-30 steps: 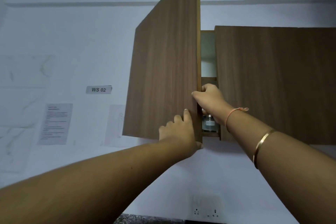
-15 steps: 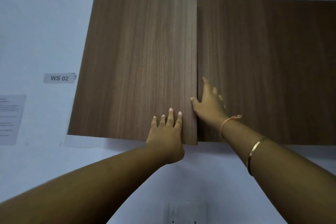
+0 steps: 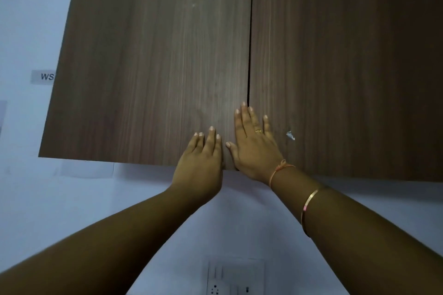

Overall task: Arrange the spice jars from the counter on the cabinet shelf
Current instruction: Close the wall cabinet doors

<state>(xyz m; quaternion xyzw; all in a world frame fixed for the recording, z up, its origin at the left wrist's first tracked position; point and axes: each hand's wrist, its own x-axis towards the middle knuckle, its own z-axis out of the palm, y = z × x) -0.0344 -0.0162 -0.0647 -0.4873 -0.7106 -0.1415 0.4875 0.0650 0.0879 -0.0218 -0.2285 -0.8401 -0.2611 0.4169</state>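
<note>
Left door (image 3: 148, 67) now flush beneath left hand (image 3: 200, 163)

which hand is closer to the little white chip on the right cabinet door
Right. The right hand lies flat just left of the chip; the left hand is farther left, on the left door.

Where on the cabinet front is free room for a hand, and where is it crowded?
Free: the left door above the left hand, and the right door right of the right hand. Crowded: the seam's lower end, where both hands press flat.
</note>
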